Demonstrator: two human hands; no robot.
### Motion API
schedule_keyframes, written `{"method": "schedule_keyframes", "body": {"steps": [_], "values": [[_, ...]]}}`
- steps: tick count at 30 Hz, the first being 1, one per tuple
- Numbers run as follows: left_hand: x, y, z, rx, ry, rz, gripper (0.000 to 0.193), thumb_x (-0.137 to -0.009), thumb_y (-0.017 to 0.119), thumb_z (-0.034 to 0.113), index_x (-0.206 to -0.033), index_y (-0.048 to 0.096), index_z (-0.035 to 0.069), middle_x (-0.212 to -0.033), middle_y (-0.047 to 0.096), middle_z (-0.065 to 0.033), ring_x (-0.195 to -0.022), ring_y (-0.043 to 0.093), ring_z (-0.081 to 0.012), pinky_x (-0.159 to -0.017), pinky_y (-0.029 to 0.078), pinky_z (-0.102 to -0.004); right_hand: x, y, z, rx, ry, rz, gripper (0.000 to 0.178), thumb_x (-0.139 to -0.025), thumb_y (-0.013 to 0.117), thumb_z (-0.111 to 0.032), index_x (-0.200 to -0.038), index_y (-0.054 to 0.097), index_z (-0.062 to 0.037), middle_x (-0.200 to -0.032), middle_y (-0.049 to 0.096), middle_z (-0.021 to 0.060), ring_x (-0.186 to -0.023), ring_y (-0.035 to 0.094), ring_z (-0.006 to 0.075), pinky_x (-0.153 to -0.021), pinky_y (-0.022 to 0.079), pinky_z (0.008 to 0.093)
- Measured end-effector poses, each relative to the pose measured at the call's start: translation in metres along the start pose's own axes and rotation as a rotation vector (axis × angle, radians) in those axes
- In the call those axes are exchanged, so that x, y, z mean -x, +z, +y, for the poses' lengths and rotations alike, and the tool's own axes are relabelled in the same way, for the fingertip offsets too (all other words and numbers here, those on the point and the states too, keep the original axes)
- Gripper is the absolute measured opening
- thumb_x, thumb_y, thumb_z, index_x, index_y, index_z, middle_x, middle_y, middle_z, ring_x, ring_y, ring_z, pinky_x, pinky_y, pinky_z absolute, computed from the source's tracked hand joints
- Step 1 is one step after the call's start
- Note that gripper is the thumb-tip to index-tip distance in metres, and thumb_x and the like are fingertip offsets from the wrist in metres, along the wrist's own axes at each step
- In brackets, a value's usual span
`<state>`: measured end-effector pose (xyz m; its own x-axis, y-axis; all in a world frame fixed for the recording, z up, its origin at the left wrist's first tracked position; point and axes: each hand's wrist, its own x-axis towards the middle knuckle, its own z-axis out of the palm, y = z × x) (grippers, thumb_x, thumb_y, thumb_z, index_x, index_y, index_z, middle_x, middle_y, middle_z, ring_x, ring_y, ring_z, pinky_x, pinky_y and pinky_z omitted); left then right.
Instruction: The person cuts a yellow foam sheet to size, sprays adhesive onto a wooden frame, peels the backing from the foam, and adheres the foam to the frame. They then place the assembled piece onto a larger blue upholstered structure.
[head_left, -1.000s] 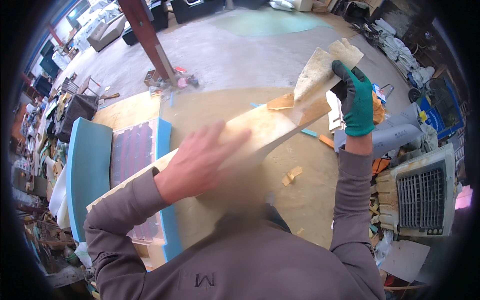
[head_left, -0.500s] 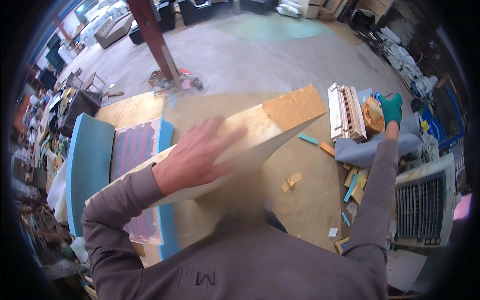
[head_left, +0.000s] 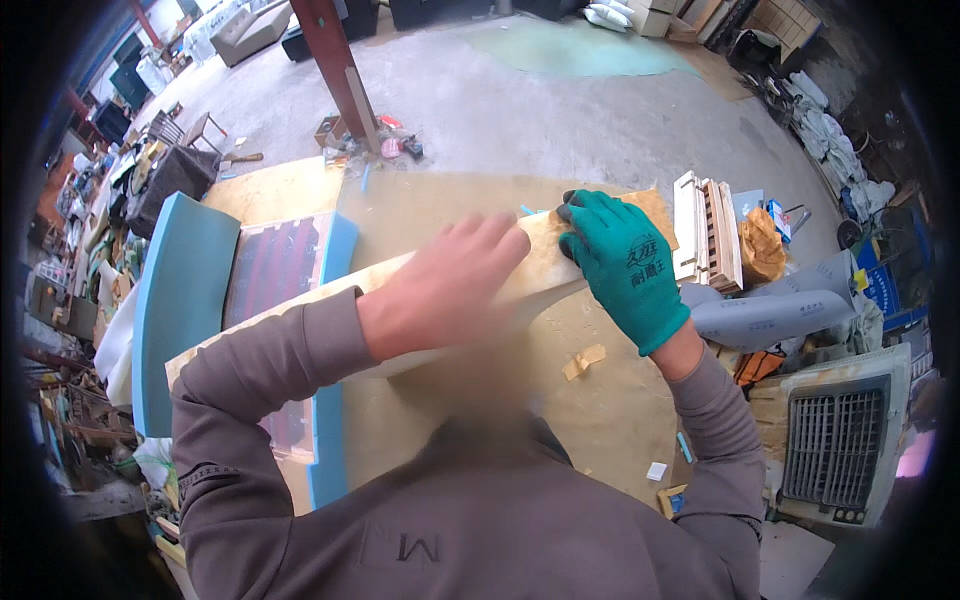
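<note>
A long pale foam block (head_left: 540,245) lies slantwise before me, its left end over the blue-edged frame (head_left: 338,250). A tan layer (head_left: 655,215) shows at its far right end. My bare left hand (head_left: 450,280) is over the middle of the block, its fingers bent and smeared by motion; whether it grips is unclear. In a green glove, my right hand (head_left: 625,260) closes on the block's upper edge beside the tan layer, fingertips and thumb bent in toward the foam.
Right of the block stand a slatted wooden piece (head_left: 705,235), a crumpled orange-tan bundle (head_left: 762,245) and grey rolled sheeting (head_left: 770,315). A grilled appliance (head_left: 835,440) is at lower right. A reddish post (head_left: 340,75) rises beyond the board (head_left: 620,400), where foam scraps (head_left: 583,361) lie.
My right hand has come back from the orange-tan bundle at the right and taken hold of the foam block's edge. My left hand has shifted right along the block, its fingers more bent.
</note>
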<state>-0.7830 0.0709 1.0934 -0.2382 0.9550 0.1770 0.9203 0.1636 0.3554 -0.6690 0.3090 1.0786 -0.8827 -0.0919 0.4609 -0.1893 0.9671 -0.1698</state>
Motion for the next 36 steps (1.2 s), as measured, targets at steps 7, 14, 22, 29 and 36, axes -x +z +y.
{"method": "schedule_keyframes", "body": {"steps": [7,14,22,29,36], "values": [[-0.001,0.010,-0.004,-0.099,0.115,0.113,0.059,-0.081,0.078,0.015,-0.134,0.059,-0.002,-0.122,0.059,-0.0194,-0.109,0.060,-0.0390,-0.093,0.052,-0.0494,-0.008,0.016,-0.004,0.272,-0.168,0.044,0.015,-0.082,0.070,-0.004,-0.094,0.063,-0.0080,-0.092,0.059,0.0103,-0.087,0.065,0.0315,-0.075,0.052,0.0426],[-0.003,0.013,-0.008,-0.156,0.165,0.118,0.064,-0.079,0.077,0.013,-0.138,0.060,-0.003,-0.119,0.059,-0.0179,-0.105,0.060,-0.0361,-0.089,0.053,-0.0478,-0.022,0.015,0.013,0.271,-0.267,0.014,0.011,-0.085,0.074,-0.009,-0.086,0.064,-0.0121,-0.080,0.062,0.0107,-0.076,0.068,0.0311,-0.066,0.053,0.0429],[-0.001,0.012,-0.008,-0.165,0.139,0.145,0.068,-0.079,0.076,0.014,-0.144,0.059,0.002,-0.118,0.058,-0.0189,-0.105,0.059,-0.0369,-0.087,0.051,-0.0479,-0.011,0.023,0.018,-0.104,0.141,0.221,0.016,-0.098,0.075,-0.012,-0.111,0.081,-0.0034,-0.090,0.080,0.0112,-0.075,0.075,0.0246,-0.070,0.059,0.0357],[0.001,0.009,-0.008,-0.113,0.123,0.114,0.073,-0.083,0.077,0.017,-0.151,0.057,0.003,-0.124,0.057,-0.0223,-0.112,0.058,-0.0401,-0.095,0.050,-0.0498,0.003,0.027,0.015,-0.391,0.398,0.370,0.022,-0.103,0.077,-0.011,-0.120,0.083,0.0009,-0.094,0.081,0.0040,-0.081,0.070,0.0059,-0.073,0.057,0.0258],[0.004,0.004,-0.005,-0.094,0.031,0.046,0.081,-0.086,0.081,0.021,-0.161,0.052,0.009,-0.141,0.051,-0.0263,-0.121,0.054,-0.0444,-0.105,0.048,-0.0527,0.010,0.030,0.031,-0.717,0.604,0.632,0.022,-0.105,0.078,-0.016,-0.117,0.083,0.0020,-0.088,0.070,-0.0071,-0.078,0.057,0.0040,-0.071,0.049,0.0249]]}}
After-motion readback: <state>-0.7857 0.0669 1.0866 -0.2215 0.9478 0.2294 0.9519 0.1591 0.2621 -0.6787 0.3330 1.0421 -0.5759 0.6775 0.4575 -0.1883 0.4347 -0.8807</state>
